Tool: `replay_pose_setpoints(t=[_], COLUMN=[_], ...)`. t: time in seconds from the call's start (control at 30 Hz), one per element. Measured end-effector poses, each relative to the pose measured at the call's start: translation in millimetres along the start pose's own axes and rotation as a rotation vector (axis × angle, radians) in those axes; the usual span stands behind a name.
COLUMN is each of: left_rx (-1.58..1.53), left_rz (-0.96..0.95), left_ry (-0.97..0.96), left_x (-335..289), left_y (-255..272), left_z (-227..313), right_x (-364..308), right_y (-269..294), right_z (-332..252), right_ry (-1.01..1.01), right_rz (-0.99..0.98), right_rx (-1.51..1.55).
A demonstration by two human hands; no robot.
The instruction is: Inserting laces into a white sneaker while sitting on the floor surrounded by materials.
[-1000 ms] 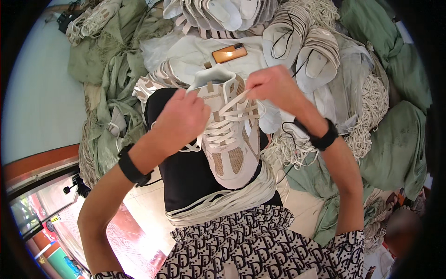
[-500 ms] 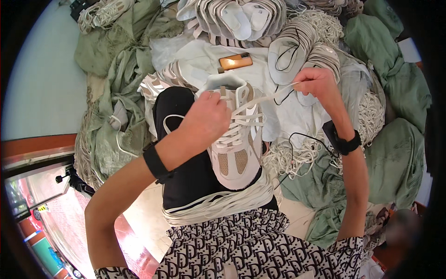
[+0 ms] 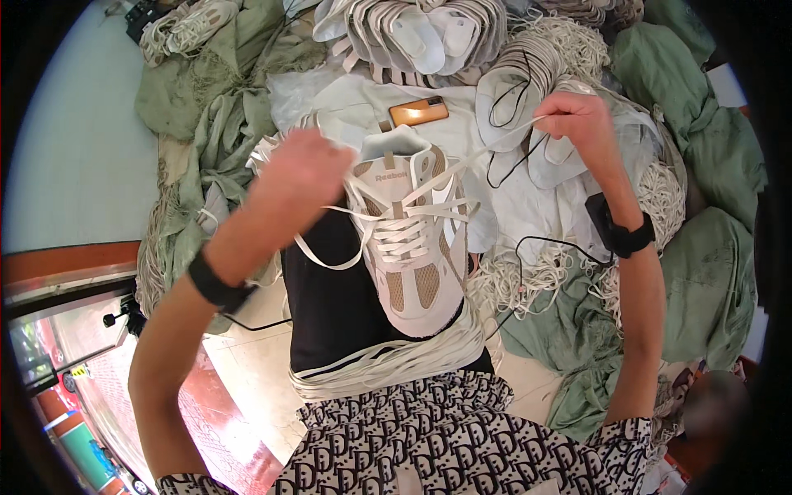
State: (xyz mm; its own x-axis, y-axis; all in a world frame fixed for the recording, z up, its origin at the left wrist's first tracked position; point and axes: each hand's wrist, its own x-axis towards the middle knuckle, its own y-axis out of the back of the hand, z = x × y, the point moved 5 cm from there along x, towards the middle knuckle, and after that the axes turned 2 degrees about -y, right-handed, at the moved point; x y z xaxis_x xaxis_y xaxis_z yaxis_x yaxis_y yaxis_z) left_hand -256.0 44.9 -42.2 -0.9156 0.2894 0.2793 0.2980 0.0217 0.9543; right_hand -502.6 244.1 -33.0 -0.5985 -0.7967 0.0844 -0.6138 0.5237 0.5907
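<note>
A white and beige sneaker [image 3: 422, 299] lies over my black-clad leg, its toe toward me and a white shoelace [image 3: 403, 239] crossed through its lower eyelets. One lace end runs tight from the shoe up to my right hand [image 3: 575, 118], which pinches it at the upper right. My left hand [image 3: 301, 177], smeared by motion, is closed on the other lace end, left of the shoe's collar. A slack curve of lace hangs below that hand. Both wrists wear black bands.
A bundle of white laces [image 3: 388, 369] wraps my leg below the toe. Beyond lie an orange-backed phone [image 3: 418, 110], stacked shoe uppers [image 3: 425, 37] and a thin black cord [image 3: 549, 239]. More loose laces [image 3: 528, 276] and green cloth sacks [image 3: 708, 280] lie to the right.
My left hand has moved left and up, away from the shoe's tongue, drawing lace out. My right hand has shifted slightly right and up, with its lace still stretched.
</note>
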Motion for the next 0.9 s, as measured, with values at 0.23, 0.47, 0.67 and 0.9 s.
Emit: replay_pose_setpoints(t=[0.23,0.47,0.67,0.9], left_rx=[0.326,0.318,0.434,0.179], left_rz=[-0.246,-0.004,-0.242,-0.592], left_ry=[0.682,0.906,1.0,1.117], left_x=[-173.3,-255.7,-284.1,-289.4], left_y=[78.3,94.1,72.1,30.2], left_z=[-143.5,-151.5,-156.9,-136.7], right_x=[7.8,3.1,13.3,80.8], right_y=[31.4,13.3,22.9,8.8], right_z=[11.0,-12.0,-22.7,-51.0], right_ry=[-0.144,-0.147,0.013,0.39], right_rz=[0.062,-0.027,0.179,0.195], right_rx=[-0.185,-0.027,-0.16,-0.616])
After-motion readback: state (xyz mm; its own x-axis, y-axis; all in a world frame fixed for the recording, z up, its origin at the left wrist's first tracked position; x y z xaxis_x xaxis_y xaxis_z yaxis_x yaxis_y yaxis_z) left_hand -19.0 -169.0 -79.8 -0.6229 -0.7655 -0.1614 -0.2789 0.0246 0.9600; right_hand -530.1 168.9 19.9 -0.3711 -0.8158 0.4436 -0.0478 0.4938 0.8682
